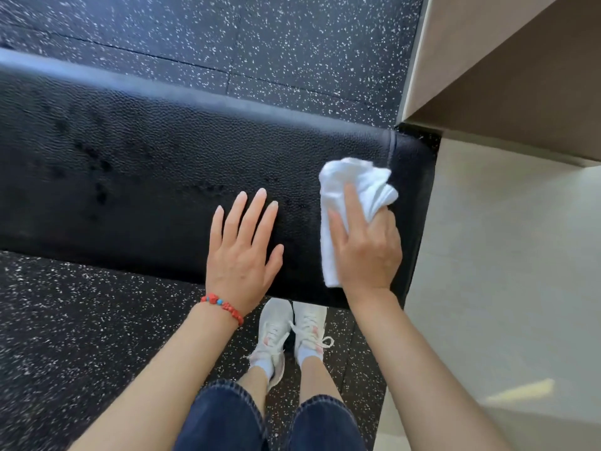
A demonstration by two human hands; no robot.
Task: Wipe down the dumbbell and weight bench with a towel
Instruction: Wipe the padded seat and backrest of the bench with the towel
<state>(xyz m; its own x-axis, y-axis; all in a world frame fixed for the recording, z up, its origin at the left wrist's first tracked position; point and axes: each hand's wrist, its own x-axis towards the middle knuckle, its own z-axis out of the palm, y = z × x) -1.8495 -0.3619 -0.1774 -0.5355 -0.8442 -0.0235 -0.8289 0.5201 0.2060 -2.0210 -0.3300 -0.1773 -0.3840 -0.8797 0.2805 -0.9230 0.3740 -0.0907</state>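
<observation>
Black padded bench (136, 177), pebbled surface, running left to right across the middle of the view; right end just short of the pale tiled floor (507, 288). Faint darker patches on the pad left of centre.

Right hand (366, 249) at the bench's right end, fingers curled around a bunched white towel (351, 196), index finger laid straight on top. Towel pressed onto the pad, one end hanging toward the near edge under the palm.

Left hand (242, 245) just left of the towel, flat on the pad, fully open, fingers spread and pointing far, holding nothing. Red beaded bracelet (222, 305) on that wrist.

Below the bench's near edge: white sneakers (289, 333) side by side on black speckled rubber floor (81, 320); dark denim cuffs (227, 415) at the bottom of the view. Same speckled floor beyond the far edge. Beige wall or cabinet panel (507, 60) at far right.

No dumbbell in view.
</observation>
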